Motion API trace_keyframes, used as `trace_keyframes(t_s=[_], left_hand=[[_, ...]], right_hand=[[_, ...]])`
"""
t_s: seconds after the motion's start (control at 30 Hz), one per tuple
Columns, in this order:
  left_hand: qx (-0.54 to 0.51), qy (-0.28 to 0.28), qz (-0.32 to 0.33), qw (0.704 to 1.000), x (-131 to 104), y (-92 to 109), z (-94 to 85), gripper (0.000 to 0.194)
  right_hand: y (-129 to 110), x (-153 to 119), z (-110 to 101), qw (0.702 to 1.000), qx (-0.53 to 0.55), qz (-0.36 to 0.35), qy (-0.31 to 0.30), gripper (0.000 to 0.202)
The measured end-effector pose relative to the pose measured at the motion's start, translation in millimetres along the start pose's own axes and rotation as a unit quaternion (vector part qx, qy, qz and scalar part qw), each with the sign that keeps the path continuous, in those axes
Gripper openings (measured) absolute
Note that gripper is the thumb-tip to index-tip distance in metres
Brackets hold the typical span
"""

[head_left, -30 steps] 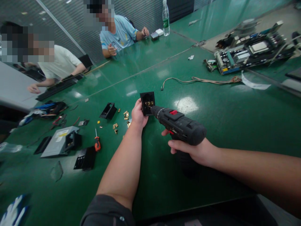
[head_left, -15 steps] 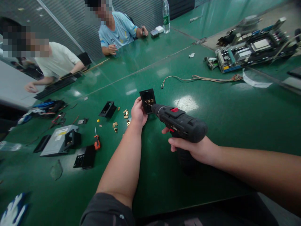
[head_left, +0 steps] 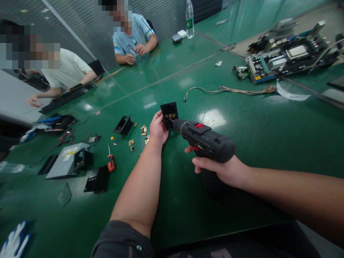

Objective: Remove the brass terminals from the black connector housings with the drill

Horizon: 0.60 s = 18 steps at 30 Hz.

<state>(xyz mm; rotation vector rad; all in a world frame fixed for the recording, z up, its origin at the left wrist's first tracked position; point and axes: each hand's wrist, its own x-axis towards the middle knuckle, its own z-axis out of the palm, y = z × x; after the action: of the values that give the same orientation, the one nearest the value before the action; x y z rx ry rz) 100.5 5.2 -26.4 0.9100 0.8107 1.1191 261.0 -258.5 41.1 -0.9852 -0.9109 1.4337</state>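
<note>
My left hand is closed on a black plastic housing, which is tilted with its opening toward me. Brass-coloured pieces show inside it. Wrapped round the grip of a black cordless drill with red buttons is my right hand. The drill points left and its bit reaches into the housing; the exact contact is too small to tell. Several loose brass pieces lie left of my left hand, beside a second black housing.
An orange screwdriver, a silver metal box and a black part lie left. Circuit boards and a cable are at the right. A bottle stands at the back. Two people sit across the table.
The person in blue has drawn both hands together, away from the small boxes. My hands, the drill and the housing have barely moved.
</note>
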Motion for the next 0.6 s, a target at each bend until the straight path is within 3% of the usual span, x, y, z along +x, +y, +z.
trace_keyframes(t_s=[0.23,0.6], left_hand=[[-0.004,-0.003,0.003,1.0,-0.8,1.8,1.6,0.032],[-0.031,-0.003,0.023,0.999,0.7,0.9,2.3,0.024]], right_hand=[[0.4,-0.6,0.9,1.0,-0.02,-0.004,0.001,0.05],[-2.8,-1.7,3.7,1.0,-0.012,0.013,0.01,0.06]])
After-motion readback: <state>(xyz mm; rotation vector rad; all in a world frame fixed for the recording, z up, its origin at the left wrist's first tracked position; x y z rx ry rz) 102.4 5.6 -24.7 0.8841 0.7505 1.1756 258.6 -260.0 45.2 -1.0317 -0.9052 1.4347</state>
